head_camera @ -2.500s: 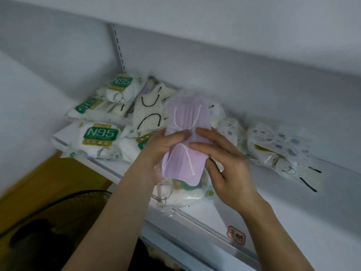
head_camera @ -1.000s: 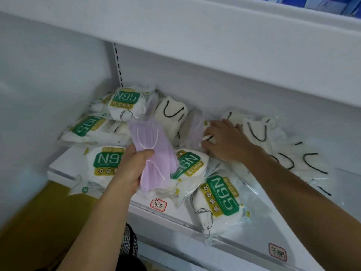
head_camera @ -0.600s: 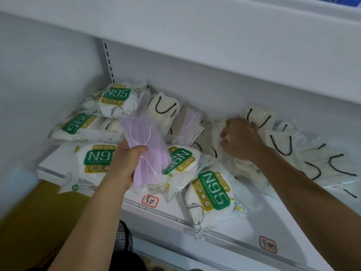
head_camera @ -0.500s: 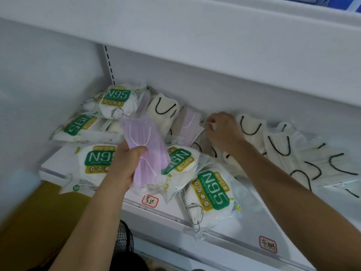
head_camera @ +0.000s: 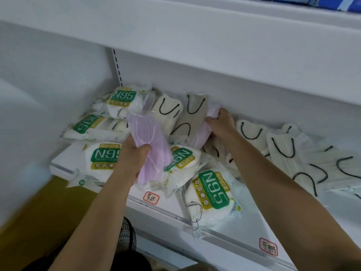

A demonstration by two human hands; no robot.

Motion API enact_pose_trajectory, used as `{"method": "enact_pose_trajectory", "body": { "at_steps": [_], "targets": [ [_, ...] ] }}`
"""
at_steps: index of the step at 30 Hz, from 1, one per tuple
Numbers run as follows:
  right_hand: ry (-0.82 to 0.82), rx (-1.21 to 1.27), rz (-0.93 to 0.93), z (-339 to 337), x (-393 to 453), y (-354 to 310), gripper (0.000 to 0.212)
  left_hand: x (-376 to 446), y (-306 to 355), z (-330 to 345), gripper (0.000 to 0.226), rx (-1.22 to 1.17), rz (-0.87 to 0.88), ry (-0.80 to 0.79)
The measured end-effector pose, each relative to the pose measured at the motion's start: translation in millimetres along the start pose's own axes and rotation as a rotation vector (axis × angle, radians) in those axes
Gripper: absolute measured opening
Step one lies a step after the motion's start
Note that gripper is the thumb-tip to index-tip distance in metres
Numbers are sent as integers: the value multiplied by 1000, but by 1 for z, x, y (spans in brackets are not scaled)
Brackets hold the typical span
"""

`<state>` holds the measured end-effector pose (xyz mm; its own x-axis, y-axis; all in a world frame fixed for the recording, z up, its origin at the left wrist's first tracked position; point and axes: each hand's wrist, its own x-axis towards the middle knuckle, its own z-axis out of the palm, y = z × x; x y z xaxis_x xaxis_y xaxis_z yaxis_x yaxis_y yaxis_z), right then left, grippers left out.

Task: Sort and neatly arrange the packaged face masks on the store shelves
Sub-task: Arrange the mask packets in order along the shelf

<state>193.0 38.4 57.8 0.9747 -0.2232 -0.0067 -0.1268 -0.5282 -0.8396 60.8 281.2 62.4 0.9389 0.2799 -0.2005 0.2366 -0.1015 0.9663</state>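
Head view: left grip (head_camera: 134, 159) clamping purple mask pack (head_camera: 148, 145); right grip (head_camera: 221, 122) pinching second purple pack (head_camera: 203, 133) among cream packs (head_camera: 252, 132). Advice: be pulling slowly, avoiding dragging neighbours off shelf (head_camera: 244, 229).

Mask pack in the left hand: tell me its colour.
Light purple with white ear loops, the mask pack held by the left hand, in the head view.

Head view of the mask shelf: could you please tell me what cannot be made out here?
- Second purple pack: mostly hidden by the right hand and a cream pack.
- Purple pack held by the left hand: its lower left is covered by that hand.
- Price tags: the handwriting is too small to read reliably.
- Cream packs at right: cut off by the frame edge.
- Upper shelf's blue items: cut off at the top.
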Motion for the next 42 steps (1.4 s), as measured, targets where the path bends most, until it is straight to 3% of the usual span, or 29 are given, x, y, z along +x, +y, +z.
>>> {"method": "enact_pose_trajectory", "body": {
  "at_steps": [2,4,7,9,12,14,16,18,20,22,24,31,34,36,39,42],
  "targets": [
    [-7,23,0,-15,0,2,35,1,9,-1,44,37,70,-56],
    [12,10,-47,-31,-1,0,24,1,23,0,46,45,133,-82],
    [62,-58,-72,-55,-3,-1,11,3,45,5,44,-98,186,-97],
    [91,-81,-62,-68,-8,-3,11,4,54,19,38,-216,156,-144],
    [131,109,-60,-85,-19,-4,32,5,53,48,33,-275,83,-207],
    [77,199,-50,-95,-28,0,22,6,44,66,35,-302,16,-249],
    [85,-1,-65,-104,-28,12,6,5,32,79,33,-257,-38,-256],
    [187,-154,-91,-115,-28,23,8,6,24,89,29,-199,-36,-264],
    [205,103,-16,-130,-30,31,12,5,23,94,28,-170,-20,-262],
    [63,589,81,-146,-34,36,27,4,23,96,29,-176,-13,-272],
    [-47,878,85,-159,-39,37,33,6,20,95,29,-228,-20,-297],
    [6,818,17,-164,-66,9,17,4,33,97,29,-379,-109,-322],
    [81,569,-74,-124,-74,-6,18,-5,47,107,43,-489,-191,-469],
    [55,445,-101,-98,-79,-11,25,-9,49,116,51,-516,-55,-593],
    [-105,670,-72,-85,-76,-15,20,-9,49,116,41,-378,78,-488],
    [-281,987,1,-94,-70,-17,36,6,39,102,24,-289,-8,-296]
  ]
}}
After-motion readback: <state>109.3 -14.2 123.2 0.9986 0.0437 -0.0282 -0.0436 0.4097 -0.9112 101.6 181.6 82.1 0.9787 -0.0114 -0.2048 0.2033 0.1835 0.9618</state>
